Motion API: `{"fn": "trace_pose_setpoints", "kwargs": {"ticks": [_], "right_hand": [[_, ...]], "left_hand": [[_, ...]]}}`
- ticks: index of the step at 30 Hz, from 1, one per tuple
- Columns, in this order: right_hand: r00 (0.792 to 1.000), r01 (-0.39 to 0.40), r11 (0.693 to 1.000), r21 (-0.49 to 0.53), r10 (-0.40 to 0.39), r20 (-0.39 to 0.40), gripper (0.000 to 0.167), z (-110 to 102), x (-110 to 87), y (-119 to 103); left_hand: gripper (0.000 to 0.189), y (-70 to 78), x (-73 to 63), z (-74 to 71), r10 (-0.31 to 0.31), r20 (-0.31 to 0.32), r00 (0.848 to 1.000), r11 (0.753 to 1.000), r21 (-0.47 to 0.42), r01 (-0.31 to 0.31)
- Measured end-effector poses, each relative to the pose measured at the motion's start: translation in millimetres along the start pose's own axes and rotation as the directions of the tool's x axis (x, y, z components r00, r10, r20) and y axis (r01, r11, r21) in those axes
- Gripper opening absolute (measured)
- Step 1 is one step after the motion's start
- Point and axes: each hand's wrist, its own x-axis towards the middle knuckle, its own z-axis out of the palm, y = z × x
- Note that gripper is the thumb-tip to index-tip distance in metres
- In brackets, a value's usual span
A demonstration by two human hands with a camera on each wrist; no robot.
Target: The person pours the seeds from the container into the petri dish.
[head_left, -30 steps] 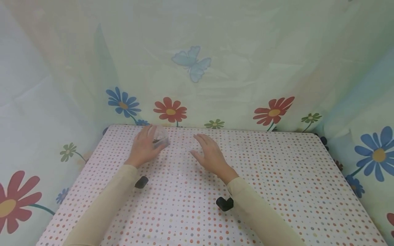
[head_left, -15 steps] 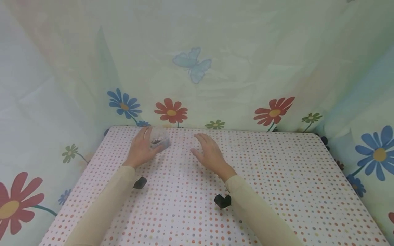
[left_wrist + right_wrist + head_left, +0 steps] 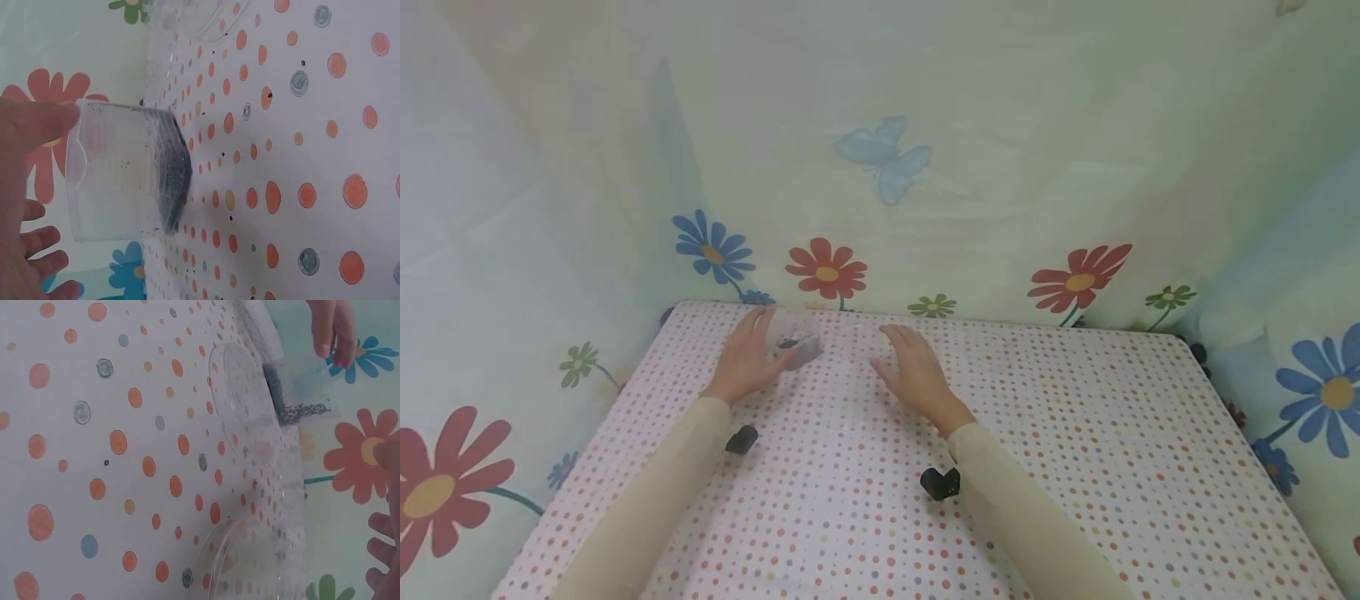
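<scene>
Contents [image 3: 172, 169] of the clear container [image 3: 106, 181] look indistinct, left hand [image 3: 745, 360] at its rim unclenched, right hand [image 3: 917, 379] likewise.

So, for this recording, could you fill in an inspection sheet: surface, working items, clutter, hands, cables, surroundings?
Surface: polka-dot tabletop, white with coloured dots.
Working items: clear plastic container with dark granules low inside; clear round dish near it, and a second clear dish partly out of frame.
Clutter: scattered dark specks on the tabletop.
Hands: left hand at the container, thumb at its rim; right hand holds nothing, fingers extended.
Cables: nothing seen.
Surroundings: floral backdrop with a blue butterfly.
</scene>
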Motion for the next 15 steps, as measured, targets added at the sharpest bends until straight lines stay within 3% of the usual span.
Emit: {"fn": "trace_pose_setpoints", "kwargs": {"ticks": [5, 15], "right_hand": [[1.0, -0.023, 1.0, -0.007, 0.022, -0.005, 0.056, 4.0, 4.4, 3.1], [0.998, -0.062, 0.998, 0.005, 0.061, 0.018, 0.057, 8.6, 8.9, 5.0]], "left_hand": [[0.093, -2.6, 3.0, 0.3, -0.039, 0.068, 0.997, 0.999, -0.033, 0.041], [0.1, -9.9, 5.0, 3.3, -0.086, 0.109, 0.99, 0.988, -0.118, 0.099]]}}
